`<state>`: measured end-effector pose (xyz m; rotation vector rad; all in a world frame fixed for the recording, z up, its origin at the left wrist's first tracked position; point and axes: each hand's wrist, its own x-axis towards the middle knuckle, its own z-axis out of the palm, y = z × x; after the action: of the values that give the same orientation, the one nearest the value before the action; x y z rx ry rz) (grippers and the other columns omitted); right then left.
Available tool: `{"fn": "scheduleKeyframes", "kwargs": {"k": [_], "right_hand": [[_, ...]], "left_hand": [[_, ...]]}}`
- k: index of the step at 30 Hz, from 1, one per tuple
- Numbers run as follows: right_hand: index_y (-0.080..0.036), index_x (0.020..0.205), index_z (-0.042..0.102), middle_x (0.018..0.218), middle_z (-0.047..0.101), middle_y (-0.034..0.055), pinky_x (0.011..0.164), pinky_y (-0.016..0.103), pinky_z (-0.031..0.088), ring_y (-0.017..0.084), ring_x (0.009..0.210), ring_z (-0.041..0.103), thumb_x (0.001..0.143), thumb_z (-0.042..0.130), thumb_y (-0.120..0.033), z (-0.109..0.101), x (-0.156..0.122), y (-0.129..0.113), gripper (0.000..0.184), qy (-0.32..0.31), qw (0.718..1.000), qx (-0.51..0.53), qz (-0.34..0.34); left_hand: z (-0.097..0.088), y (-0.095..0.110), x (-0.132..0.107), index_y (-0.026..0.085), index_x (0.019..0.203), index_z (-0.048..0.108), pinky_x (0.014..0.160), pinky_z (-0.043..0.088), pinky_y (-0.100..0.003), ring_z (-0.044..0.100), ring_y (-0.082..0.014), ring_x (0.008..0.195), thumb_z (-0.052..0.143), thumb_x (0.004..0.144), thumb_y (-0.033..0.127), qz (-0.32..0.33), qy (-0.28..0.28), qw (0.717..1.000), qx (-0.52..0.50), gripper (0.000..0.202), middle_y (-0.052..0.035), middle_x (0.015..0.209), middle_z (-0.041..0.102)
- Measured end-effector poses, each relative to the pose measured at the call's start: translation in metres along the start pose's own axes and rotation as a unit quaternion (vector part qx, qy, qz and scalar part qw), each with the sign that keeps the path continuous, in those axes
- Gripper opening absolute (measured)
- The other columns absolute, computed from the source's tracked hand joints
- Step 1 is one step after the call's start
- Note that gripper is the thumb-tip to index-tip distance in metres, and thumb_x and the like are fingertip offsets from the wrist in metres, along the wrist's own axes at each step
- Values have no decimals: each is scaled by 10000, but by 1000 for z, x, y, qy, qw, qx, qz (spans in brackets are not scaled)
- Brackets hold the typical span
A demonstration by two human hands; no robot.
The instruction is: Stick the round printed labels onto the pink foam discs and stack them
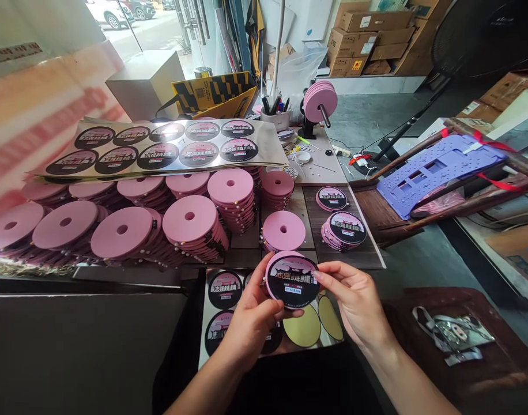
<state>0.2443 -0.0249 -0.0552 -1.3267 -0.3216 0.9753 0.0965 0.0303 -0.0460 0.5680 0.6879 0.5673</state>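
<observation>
My left hand (252, 323) grips a pink foam spool (291, 280) with a round black label on its face, thumb over its lower edge. My right hand (354, 300) pinches the spool's right rim with its fingertips. Both hands are over a sticker sheet (223, 300) on my lap; it holds black round labels and a few bare yellow circles where labels were peeled. On the table ahead lie stacks of plain pink spools (190, 227), one low pile (283, 230) right in front, and two small piles of labelled spools (346, 229).
A pile of full label sheets (169, 147) lies on top of the spool stacks at the back. A spindle stand with pink spools (319, 102) and a pen cup (276, 115) stand behind. A purple plastic panel (437, 170) rests on wooden bars at right.
</observation>
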Motion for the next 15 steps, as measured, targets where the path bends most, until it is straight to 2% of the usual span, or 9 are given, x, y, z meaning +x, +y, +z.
{"fn": "scheduleKeyframes", "kwargs": {"k": [8, 15], "right_hand": [[-167, 628, 684, 607, 651, 4, 516, 204, 436, 92, 526, 532, 509, 805, -268, 0, 1, -2, 198, -4, 999, 31, 35], [-173, 635, 689, 614, 654, 9, 519, 211, 445, 102, 540, 542, 520, 798, -262, 0, 0, -1, 182, -6, 999, 19, 26]], "left_hand": [[2, 3, 1, 312, 1269, 423, 742, 532, -333, 588, -236, 963, 591, 665, 52, -16, 4, 1000, 1, 679, -58, 1306, 471], [1, 3, 0, 322, 1259, 432, 756, 529, -337, 564, -247, 1012, 618, 669, 65, -11, 2, 1000, 8, 670, -52, 1293, 483]]}}
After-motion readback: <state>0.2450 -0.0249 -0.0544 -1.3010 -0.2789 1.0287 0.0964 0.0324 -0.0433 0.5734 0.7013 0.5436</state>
